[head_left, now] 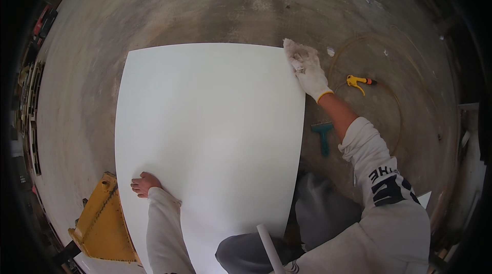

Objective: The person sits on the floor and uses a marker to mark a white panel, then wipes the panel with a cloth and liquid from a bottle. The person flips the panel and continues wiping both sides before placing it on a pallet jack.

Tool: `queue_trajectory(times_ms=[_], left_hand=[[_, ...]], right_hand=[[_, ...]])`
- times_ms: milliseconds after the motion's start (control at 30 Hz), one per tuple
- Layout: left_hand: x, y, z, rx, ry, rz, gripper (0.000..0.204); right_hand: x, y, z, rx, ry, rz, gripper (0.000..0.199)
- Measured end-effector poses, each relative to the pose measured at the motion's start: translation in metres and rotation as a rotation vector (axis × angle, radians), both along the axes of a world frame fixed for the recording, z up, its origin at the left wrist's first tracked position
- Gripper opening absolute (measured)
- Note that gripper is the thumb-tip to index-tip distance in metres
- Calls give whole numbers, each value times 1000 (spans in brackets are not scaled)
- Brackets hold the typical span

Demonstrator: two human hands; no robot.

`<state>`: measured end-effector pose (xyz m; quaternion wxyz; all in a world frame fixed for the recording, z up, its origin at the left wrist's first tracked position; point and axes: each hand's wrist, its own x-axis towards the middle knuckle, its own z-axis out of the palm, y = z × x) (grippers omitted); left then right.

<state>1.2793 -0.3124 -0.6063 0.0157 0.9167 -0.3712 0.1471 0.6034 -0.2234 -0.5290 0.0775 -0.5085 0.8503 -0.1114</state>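
A large white panel (205, 120) stretches out in front of me. My left hand (145, 185) is bare and rests on its surface close to the left edge, fingers apart and slightly bent. At the far right corner is my right hand (310, 71), in a white work glove with a yellow cuff. It is closed around a crumpled whitish rag (294, 52), which lies against the panel's corner. The glove hides part of the rag and of the panel's right edge.
A yellow air blow gun (359, 82) with a thin hose lies on the concrete floor (215, 7) to the right. Nearer me is a teal squeegee (322, 135). A yellow metal stand (105, 222) shows at the lower left. Stacked boards (32, 115) line the left side.
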Motion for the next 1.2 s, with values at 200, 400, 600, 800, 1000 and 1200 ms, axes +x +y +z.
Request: queue_trajectory(times_ms=[200, 400, 600, 800, 1000, 1200], left_hand=[[9, -4, 6, -13, -7, 21, 46], [12, -9, 9, 15, 20, 38, 48], [11, -5, 1, 9, 22, 8, 50], [29, -6, 16, 30, 3, 25, 51], [-4, 3, -10, 43, 89, 7, 53], [14, -1, 8, 36, 77, 7, 54]], right_hand=[[121, 164, 3, -107, -214, 392, 55], [96, 156, 2, -167, -111, 559, 52], [8, 8, 11, -83, -385, -159, 39], [72, 112, -24, -255, -709, 106, 59], [-40, 17, -16, -125, -488, -285, 47], [45, 128, -27, -315, -207, 504, 47]])
